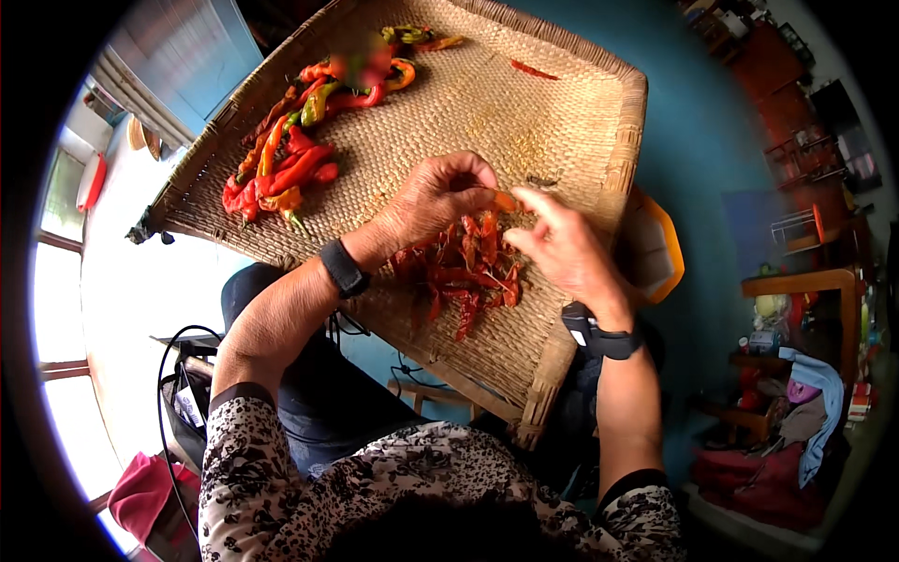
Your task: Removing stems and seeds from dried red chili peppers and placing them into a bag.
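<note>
Left hand (429,199): index arched, tip curled down toward thumb in pinch; rest of grip mostly hidden. Left forearm (292,309) bare, slanting up and rightward. Right hand (567,247): index stretched toward left hand, thumb apart below it, gap between; rest hard to make out. Right forearm (627,407) bare, nearly upright, leaning slightly left. Hands close together.

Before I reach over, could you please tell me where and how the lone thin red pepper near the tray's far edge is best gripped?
I would pinch the lone red pepper around mid-length, coming from above and closing across its long sides: it looks slender and lies lengthwise on the woven tray, apart from other peppers. Its stem end is too small to tell.
</note>
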Demonstrator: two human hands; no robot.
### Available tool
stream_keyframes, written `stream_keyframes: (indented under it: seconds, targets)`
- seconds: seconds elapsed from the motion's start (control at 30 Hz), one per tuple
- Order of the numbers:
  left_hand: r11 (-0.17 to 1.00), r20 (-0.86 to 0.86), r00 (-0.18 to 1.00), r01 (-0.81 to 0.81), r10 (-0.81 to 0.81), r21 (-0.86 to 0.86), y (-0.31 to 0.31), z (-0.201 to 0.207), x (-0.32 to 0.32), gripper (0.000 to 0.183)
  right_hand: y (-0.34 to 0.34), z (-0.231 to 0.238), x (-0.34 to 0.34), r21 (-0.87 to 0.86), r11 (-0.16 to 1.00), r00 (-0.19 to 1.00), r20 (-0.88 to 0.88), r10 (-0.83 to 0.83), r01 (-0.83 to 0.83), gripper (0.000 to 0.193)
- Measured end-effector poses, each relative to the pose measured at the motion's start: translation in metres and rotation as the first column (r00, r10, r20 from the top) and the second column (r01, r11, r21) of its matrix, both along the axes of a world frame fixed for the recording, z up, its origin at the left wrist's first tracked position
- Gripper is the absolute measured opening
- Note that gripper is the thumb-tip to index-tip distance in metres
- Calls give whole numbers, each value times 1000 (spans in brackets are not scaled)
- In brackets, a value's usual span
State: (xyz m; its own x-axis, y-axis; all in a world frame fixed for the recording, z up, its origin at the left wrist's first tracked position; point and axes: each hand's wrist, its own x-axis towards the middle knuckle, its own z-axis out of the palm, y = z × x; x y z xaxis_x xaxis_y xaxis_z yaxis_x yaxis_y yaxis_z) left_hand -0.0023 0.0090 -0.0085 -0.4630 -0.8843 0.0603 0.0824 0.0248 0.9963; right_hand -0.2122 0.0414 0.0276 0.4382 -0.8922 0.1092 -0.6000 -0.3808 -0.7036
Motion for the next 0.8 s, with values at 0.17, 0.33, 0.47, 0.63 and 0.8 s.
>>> stream_keyframes:
  seconds: [0.17,0.33,0.47,0.63,0.8]
  targets:
    - [1000,-82,997,-8,10,26,8,14,-5,20,-7,3,3,-168,984,998,-36,-60,53,14]
    - [848,626,720,100,299,-520,-11,0,29,30,-19,20,-34,-319,867,916,12,-401,383,12]
    - [873,885,401,312,236,-375,-5,-8,24,24,-27,2,-93,-455,774,843,-88,-531,440,18]
    - [836,847,461,329,263,-439,-7,-17,28,23,-20,2,-105,-504,737,685,-333,-648,451,20]
    - [974,549,835,91,40,-208,-14,4,29,21,-22,-6,-78,-199,908,928,137,-347,369,25]
